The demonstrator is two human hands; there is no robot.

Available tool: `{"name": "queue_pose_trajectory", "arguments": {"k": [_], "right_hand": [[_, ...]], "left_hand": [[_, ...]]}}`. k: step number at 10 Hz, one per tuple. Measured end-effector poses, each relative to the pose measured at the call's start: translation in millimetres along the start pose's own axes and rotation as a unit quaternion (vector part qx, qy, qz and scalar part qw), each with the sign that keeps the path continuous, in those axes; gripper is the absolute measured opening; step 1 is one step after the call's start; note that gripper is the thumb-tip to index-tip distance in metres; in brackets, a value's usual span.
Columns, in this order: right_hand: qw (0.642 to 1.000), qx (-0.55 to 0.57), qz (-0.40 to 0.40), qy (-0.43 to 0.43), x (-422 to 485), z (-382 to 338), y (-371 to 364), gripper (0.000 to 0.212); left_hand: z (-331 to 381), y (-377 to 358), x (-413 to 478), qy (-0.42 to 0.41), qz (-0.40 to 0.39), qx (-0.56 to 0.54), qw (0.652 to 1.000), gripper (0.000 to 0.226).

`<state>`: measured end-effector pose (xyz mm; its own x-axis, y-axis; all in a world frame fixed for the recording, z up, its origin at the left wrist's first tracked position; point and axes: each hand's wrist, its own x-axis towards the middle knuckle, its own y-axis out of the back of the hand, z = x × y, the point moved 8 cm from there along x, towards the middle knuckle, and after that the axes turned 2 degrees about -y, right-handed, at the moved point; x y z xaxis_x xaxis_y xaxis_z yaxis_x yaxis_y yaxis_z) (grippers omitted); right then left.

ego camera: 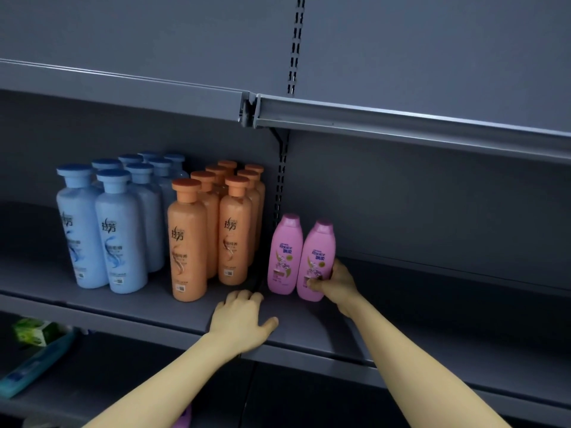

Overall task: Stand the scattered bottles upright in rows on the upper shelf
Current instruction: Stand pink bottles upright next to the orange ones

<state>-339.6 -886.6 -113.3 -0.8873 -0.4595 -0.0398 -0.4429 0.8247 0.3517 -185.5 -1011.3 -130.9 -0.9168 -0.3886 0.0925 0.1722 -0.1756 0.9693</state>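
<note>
**Pink Pair Lines Up Beside Blue and Orange Rows**

On the grey upper shelf [432, 304], blue bottles [120, 233] stand upright in rows at the left, with orange bottles [187, 242] ranked just beside them. To their right, two smaller pink bottles stand touching: the left pink bottle [284, 254] unheld, the right pink bottle [316, 261] in the person's grasp. It looks like smooth, stiff plastic, likely slick and, if full, moderately heavy; the flat lower body appears the surest hold. The right hand [336, 282] grips it there, thumb across the front label and fingers wrapped round the far side. The left hand [244, 316] rests on the shelf edge, fingers loosely curled, holding nothing.
</note>
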Motion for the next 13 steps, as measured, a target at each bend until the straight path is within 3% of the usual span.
{"name": "queue_pose_trajectory", "arguments": {"k": [2,4,5,7,8,9,13], "right_hand": [[1.000,0.002,0.004,-0.003,-3.4,-1.2,-0.8,0.049],[1.000,-0.006,0.006,-0.001,-1.5,1.2,-0.6,0.049],[1.000,0.001,0.010,0.002,-0.1,3.9,-0.7,0.049],[1.000,0.005,-0.014,0.011,1.9,10.6,0.4,0.050],[1.000,-0.016,-0.011,0.015,3.9,15.1,1.3,0.049],[0.999,-0.046,-0.013,0.015,4.6,14.9,1.6,0.050],[0.996,-0.083,-0.018,0.004,-6.3,11.6,3.1,0.052]], "left_hand": [[-2.7,1.2,0.2,0.000,-0.001,-0.014,1.000,0.059],[-2.8,6.7,22.9,0.033,-0.002,-0.146,0.989,0.066],[-0.6,11.3,41.1,0.029,0.025,-0.255,0.966,0.078],[3.6,14.8,72.0,0.014,0.056,-0.497,0.866,0.089],[15.5,17.0,79.5,-0.021,0.046,-0.556,0.830,0.090],[20.9,17.8,82.8,-0.027,0.033,-0.576,0.816,0.088],[20.2,17.9,77.4,-0.035,-0.002,-0.536,0.843,0.081]]}}
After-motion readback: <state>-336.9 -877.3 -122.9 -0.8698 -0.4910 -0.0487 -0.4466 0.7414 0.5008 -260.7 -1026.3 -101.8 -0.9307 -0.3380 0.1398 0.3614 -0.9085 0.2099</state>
